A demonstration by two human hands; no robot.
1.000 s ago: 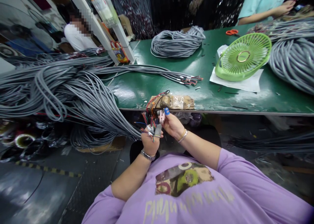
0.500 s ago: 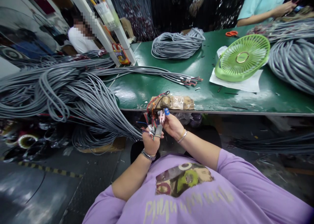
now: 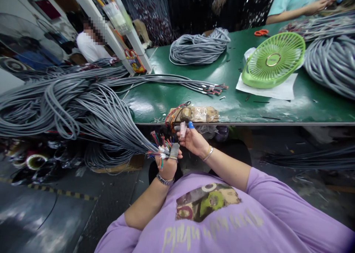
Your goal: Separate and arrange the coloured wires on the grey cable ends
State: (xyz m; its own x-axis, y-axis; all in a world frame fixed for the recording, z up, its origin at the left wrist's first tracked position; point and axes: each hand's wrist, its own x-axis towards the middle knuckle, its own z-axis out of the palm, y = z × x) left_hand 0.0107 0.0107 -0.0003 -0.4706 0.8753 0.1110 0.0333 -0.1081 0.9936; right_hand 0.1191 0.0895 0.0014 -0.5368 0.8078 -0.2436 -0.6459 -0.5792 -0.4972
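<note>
My left hand [image 3: 166, 160] is closed around a bundle of grey cables [image 3: 111, 123], whose stripped coloured wire ends [image 3: 161, 140] fan out above my fist. A grey cot covers its thumb. My right hand [image 3: 192, 140] is just to the right, its taped fingertips pinched together near a small pale piece; I cannot make out what it holds. A blue cot sits on one fingertip. Both hands hover below the front edge of the green table [image 3: 194, 101], under a taped block [image 3: 196, 113] with red and black wires.
A large heap of grey cables [image 3: 50, 101] lies to the left. On the table are a coiled cable bundle [image 3: 198, 48], a green fan [image 3: 273, 61] on white paper, more cables [image 3: 330, 61] and orange scissors [image 3: 260, 32]. Another person's arm [image 3: 299, 11] is at the back right.
My left hand dropped slightly and tilted the wire ends leftward, away from the right hand, which stayed near the table edge. The camera shifted a little.
</note>
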